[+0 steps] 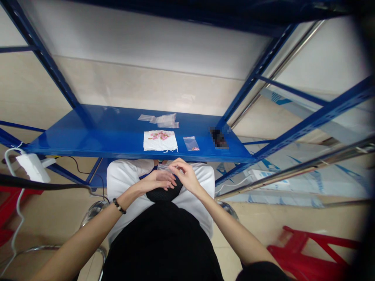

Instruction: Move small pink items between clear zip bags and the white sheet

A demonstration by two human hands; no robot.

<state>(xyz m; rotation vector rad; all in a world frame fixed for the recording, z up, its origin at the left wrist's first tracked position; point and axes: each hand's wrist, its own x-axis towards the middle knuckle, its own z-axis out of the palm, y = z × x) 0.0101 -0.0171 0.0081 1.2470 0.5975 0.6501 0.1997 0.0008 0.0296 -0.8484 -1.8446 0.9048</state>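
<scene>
Over my lap my two hands meet, just below the shelf's front edge. My left hand (156, 181) has a small clear plastic bag (164, 168) lying along its fingers, which are partly bent. My right hand (185, 174) is curled, with thumb and fingertips pinched at the bag's edge. Whether anything is inside this bag is too small to tell. In front of me a white cloth (150, 145) bears a cluster of pink and brownish beads (160, 135). To its right is a small clear zip bag (190, 143) with a few beads in one corner.
Several flat clear bags (166, 119) lie overlapped behind the cloth on the blue shelf (102, 134). A blurred-out dark object (219, 138) sits at the shelf's right. Blue uprights frame both sides. A white power strip (33, 168) hangs left; a red stool (310, 249) stands right.
</scene>
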